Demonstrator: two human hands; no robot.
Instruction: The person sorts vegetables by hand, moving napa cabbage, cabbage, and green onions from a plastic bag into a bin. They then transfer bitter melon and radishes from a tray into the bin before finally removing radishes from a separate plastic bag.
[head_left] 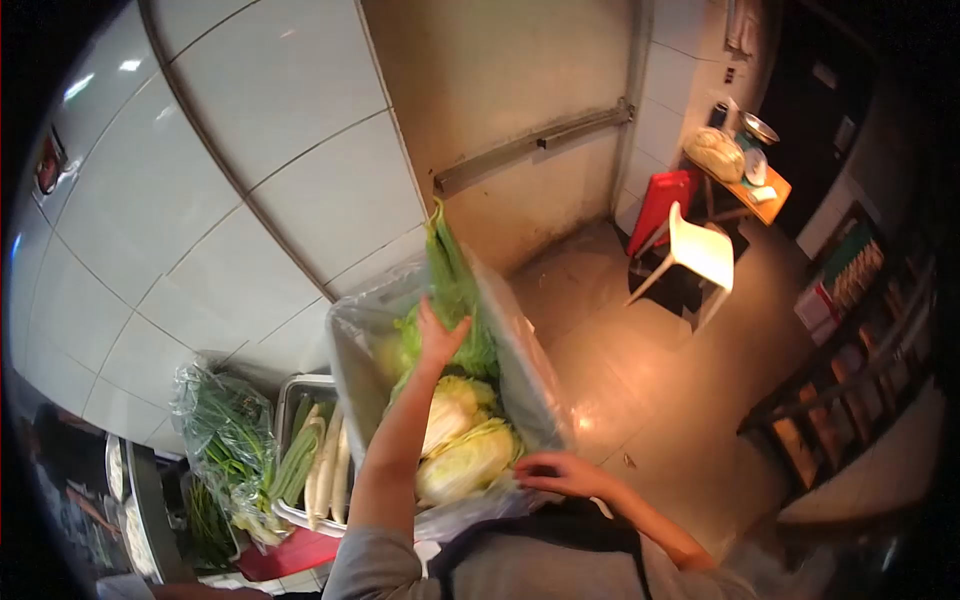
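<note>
My left hand [438, 338] reaches into a large bin lined with clear plastic [350, 360] and grips a green leafy vegetable [452, 280] that stands up above the rim. Below it in the bin lie pale napa cabbages [462, 445]. My right hand [560, 472] rests on the near rim of the bin, fingers on the plastic liner. Whether the right hand pinches the liner or only touches it is unclear.
A metal tray [290, 400] with white radishes and green stalks [322, 462] sits left of the bin. A plastic bag of greens [225, 435] lies further left. A white chair [700, 255] and a red chair [662, 205] stand on the tiled floor, near an orange table [745, 180].
</note>
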